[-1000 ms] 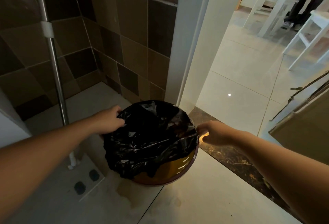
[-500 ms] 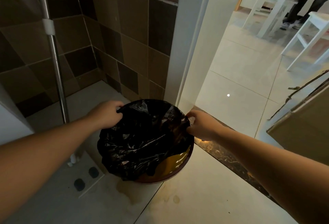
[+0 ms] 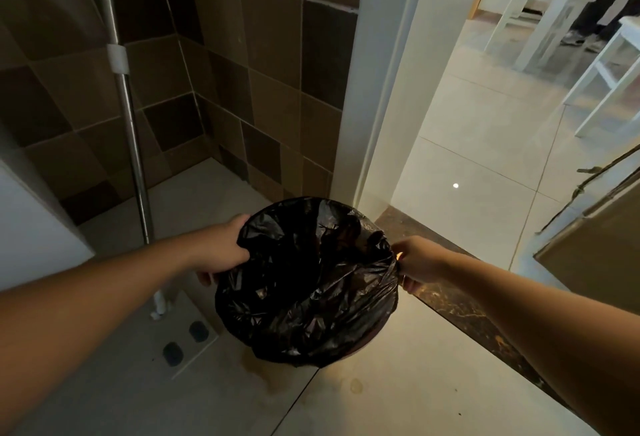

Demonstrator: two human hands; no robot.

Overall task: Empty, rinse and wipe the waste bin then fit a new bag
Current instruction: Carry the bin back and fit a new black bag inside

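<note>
A black plastic bag (image 3: 308, 283) is spread over the mouth of a round waste bin standing on the tiled floor. Only a dark sliver of the bin's rim (image 3: 363, 345) shows at the lower right; the bag hides the rest. My left hand (image 3: 221, 248) grips the bag's edge on the left side of the bin. My right hand (image 3: 415, 262) pinches the bag's edge on the right side. The bag sags into the bin in the middle.
A metal mop pole (image 3: 133, 145) stands left of the bin, its base by a floor drain plate (image 3: 188, 342). Brown tiled walls close the corner behind. A dark marble threshold (image 3: 450, 297) and open doorway lie right, with white furniture legs (image 3: 602, 75) and a person's legs beyond.
The bag now covers the whole bin mouth; the yellow inside seen earlier at the front is hidden. My right hand moved back out to the right rim, stretching the bag.
</note>
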